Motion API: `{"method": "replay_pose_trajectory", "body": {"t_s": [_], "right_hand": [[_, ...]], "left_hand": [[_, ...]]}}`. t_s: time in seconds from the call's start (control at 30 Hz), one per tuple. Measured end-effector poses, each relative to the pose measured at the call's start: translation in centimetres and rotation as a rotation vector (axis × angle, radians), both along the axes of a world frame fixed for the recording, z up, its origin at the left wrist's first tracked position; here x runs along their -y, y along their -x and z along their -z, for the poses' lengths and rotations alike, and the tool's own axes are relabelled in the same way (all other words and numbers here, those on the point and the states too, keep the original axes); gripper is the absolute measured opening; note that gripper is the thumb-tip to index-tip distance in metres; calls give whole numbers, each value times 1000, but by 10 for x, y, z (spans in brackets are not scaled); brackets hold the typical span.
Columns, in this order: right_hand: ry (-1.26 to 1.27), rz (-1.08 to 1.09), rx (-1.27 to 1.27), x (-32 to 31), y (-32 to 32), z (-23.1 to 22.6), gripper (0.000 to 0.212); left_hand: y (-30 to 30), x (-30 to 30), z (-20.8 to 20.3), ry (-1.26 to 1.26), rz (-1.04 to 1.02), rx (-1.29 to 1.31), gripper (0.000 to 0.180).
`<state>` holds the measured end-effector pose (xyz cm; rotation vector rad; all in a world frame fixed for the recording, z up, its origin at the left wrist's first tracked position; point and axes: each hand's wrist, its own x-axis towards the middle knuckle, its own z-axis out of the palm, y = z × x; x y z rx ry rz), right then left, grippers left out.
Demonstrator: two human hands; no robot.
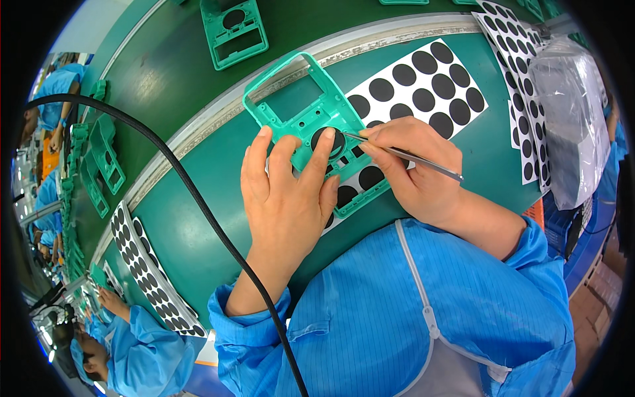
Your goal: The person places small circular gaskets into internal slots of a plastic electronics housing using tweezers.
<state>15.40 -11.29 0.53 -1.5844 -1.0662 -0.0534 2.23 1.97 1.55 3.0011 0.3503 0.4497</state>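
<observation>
My left hand (281, 192) steadies a green plastic housing (338, 106) on the green work surface, fingers spread over it and thumb at its near side. Its index fingertip presses a black round sticker (322, 141) at the housing's circular recess. In my right hand (430, 188) is a pair of metal tweezers (433, 168), pinched between thumb and fingers. The tweezers' tip reaches the right edge of that sticker. Partly under the housing lies a white sheet (483, 106) of black round stickers.
Beyond a pale metal rail (192, 126), more green housings (233, 36) sit on a dark green belt. Stacked sticker sheets (155, 274) lie at left, others (522, 86) at right beside a clear plastic bag (569, 119). A black cable (198, 198) crosses the view. A co-worker (149, 357) sits at lower left.
</observation>
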Motion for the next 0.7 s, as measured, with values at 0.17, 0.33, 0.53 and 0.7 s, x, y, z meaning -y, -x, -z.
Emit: {"method": "replay_pose_trajectory", "body": {"t_s": [0.17, 0.33, 0.53, 0.7], "right_hand": [[-18, -9, -30, 1, -1, -1, 14], [-16, -27, -64, 0, -3, 0, 14], [-16, -30, -62, 1, -3, 0, 16], [33, -71, 32, 3, -4, -3, 17]], "left_hand": [[-1, -1, -2, 65, 35, 10, 52], [-1, -8, 5, 160, 77, 108, 59], [-2, -9, 6, 133, 99, 146, 57], [-1, -9, 8, 171, 93, 163, 60]]}}
